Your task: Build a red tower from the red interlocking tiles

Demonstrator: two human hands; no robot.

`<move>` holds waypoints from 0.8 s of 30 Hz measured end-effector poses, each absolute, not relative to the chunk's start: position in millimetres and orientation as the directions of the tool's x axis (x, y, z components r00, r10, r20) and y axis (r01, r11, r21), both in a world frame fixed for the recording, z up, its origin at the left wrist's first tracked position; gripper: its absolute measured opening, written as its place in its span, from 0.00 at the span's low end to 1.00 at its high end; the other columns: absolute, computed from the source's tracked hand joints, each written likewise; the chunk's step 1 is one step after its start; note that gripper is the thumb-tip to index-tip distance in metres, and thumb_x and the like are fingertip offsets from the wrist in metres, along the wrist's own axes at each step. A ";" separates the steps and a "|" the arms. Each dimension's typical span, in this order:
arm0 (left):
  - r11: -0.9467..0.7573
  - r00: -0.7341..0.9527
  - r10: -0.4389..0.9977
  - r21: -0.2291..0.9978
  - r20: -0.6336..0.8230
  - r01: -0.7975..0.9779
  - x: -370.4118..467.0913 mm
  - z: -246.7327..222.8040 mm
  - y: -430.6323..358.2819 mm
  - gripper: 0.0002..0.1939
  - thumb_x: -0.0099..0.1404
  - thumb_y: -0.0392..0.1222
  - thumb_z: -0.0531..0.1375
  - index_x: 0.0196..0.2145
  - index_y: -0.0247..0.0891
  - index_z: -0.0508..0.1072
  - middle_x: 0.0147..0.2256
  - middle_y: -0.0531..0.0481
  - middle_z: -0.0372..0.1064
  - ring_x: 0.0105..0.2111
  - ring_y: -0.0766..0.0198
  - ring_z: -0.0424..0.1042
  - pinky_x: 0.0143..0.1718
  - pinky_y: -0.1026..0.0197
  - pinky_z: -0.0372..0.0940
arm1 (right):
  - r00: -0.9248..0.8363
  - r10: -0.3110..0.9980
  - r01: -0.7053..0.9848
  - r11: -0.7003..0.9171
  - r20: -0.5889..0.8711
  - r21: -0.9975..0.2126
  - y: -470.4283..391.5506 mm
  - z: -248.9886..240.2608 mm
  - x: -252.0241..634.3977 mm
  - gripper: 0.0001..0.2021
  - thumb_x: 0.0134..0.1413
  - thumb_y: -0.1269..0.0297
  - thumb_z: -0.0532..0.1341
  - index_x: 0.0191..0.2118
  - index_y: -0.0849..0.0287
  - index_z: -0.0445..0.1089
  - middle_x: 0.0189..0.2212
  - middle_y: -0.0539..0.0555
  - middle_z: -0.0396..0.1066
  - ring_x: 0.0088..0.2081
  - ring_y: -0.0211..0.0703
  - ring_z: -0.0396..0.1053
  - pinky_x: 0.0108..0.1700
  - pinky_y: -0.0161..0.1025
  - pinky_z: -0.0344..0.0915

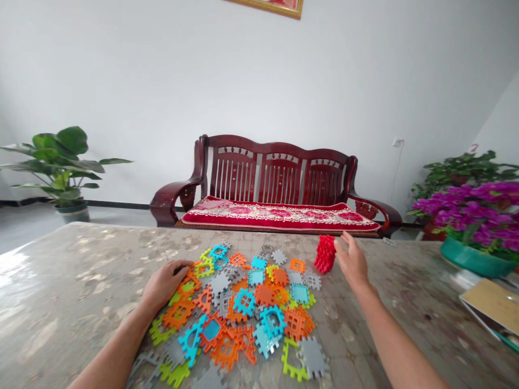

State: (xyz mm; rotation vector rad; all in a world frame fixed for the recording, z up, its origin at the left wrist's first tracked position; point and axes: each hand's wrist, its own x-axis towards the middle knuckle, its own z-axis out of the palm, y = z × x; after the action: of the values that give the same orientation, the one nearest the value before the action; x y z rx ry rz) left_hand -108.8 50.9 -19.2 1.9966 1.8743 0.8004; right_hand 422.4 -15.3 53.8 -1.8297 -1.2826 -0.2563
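Observation:
Flat interlocking plastic building pieces (pixel 264 295) in orange, blue, green and grey lie in a loose pile on the table. My left hand (pixel 165 282) rests at the left side of this pile, its fingers stretched towards a green piece (pixel 204 267), with nothing visibly held. Towards the back right stands an upright stack of red pieces (pixel 325 254), pressed close together. Just right of that stack is my right hand (pixel 353 263), thumb and fingers apart. The thumb is very near the red stack; whether it touches I cannot tell.
A patterned cover lies over the table (pixel 52 292). At the right are a pot of purple flowers (pixel 478 256) and a cardboard-coloured item (pixel 492 302). One grey piece (pixel 389 242) lies apart near the far edge. Behind stands a wooden bench (pixel 279 162).

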 end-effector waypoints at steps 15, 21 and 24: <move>-0.104 -0.005 0.982 0.553 0.191 0.827 -108.9 -18.5 50.0 0.20 0.61 0.52 0.52 0.43 0.47 0.80 0.45 0.53 0.79 0.46 0.56 0.75 0.48 0.61 0.66 | 0.566 0.771 0.723 -0.294 0.293 -0.625 -20.2 -21.4 417.8 0.55 0.37 0.48 0.67 0.69 0.63 0.43 0.54 0.66 0.69 0.54 0.62 0.69 0.55 0.53 0.63; -0.118 0.014 0.981 0.544 0.192 0.831 -108.4 -18.3 50.3 0.21 0.62 0.51 0.51 0.43 0.46 0.80 0.46 0.52 0.79 0.46 0.56 0.75 0.49 0.60 0.65 | 0.621 0.742 0.746 -0.458 0.254 -0.484 -17.4 -6.2 406.2 0.54 0.41 0.47 0.66 0.69 0.64 0.42 0.51 0.68 0.72 0.52 0.63 0.70 0.51 0.55 0.66; -0.116 0.017 0.983 0.551 0.182 0.826 -109.3 -19.0 51.0 0.21 0.62 0.51 0.51 0.44 0.45 0.80 0.47 0.51 0.78 0.47 0.55 0.75 0.50 0.59 0.65 | 0.647 0.730 0.734 -0.519 0.220 -0.439 -17.6 0.4 400.6 0.53 0.43 0.46 0.65 0.70 0.62 0.40 0.51 0.66 0.72 0.53 0.64 0.69 0.52 0.55 0.65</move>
State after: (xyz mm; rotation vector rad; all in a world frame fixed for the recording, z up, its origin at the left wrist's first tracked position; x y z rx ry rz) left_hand -109.3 51.0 -19.0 2.0080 1.8655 0.7681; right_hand 400.6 -17.6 0.4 -2.3683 -1.1414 -0.0105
